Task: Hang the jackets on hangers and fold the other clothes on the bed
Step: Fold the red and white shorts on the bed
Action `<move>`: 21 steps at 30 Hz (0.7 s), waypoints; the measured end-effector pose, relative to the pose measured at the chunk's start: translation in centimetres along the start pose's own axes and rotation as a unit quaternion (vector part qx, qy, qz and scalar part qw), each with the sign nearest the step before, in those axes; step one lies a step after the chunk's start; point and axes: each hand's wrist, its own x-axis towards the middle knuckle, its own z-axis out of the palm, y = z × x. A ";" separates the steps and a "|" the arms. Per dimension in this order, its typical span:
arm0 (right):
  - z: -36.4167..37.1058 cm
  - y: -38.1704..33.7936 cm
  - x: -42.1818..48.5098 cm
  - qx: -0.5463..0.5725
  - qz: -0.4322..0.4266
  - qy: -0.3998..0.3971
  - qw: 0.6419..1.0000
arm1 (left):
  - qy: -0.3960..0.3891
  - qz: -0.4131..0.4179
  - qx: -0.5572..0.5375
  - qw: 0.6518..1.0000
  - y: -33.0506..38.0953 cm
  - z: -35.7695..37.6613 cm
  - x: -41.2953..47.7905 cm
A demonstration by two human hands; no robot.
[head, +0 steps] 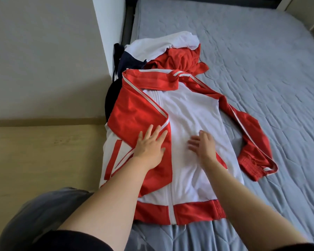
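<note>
The bed [261,60] fills most of the view, with a grey-blue quilted cover. Along its left edge, toward the near end, lies the red-and-white track jacket [188,115], zip side up. One sleeve [140,109] is folded across the chest and the other sleeve [252,142] trails out toward the middle of the bed. Beyond it, also by the left edge, sits a pile of other clothes [181,60]: white, red, something navy.

Both grips are released. The left hand [150,144] lies flat on the folded sleeve and the right hand [202,144] lies flat on the white front, neither holding anything. Looks to me like the smoothing-out step. Since it's a jacket, I'd guess the next move needs a hanger, and none is in view, plus that folded sleeve has to come back out. No logo or writing I can read, just stripes.
</note>
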 end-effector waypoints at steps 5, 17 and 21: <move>-3.6 -3.5 5.2 0.363 0.153 -0.013 0.919 | -0.006 -0.009 0.000 1.000 -0.5 -0.3 1.8; -5.1 -7.6 12.8 0.509 0.111 0.100 0.848 | -0.048 -0.061 -0.004 0.997 -0.2 2.0 3.3; -5.0 -7.9 14.3 0.459 0.116 0.103 0.875 | -0.048 -0.068 -0.031 0.996 -0.6 2.3 3.9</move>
